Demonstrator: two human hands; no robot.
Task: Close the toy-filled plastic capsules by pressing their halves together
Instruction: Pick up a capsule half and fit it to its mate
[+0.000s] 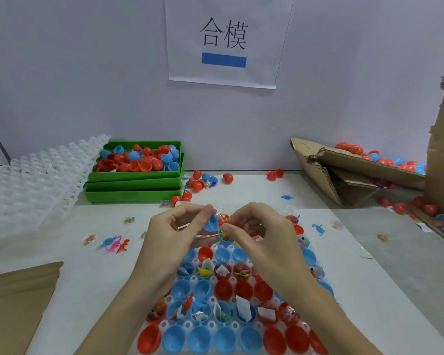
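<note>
My left hand [176, 228] pinches a blue capsule half [211, 222] between thumb and fingers, its hollow tilted toward the right. My right hand [260, 231] holds the other blue half [225, 236] with a small toy inside, just below and touching the first one. Both hands hover above the far end of a clear tray [230, 280] of open red and blue capsule halves, several holding toys or paper slips.
Stacked green bins [136, 184] with capsule halves stand at the back left, beside white empty trays [36, 180]. Torn cardboard boxes [354, 170] with capsules lie at the right. Loose capsules and small dinosaur toys [116, 244] are scattered on the white table. Cardboard [16, 303] lies at the front left.
</note>
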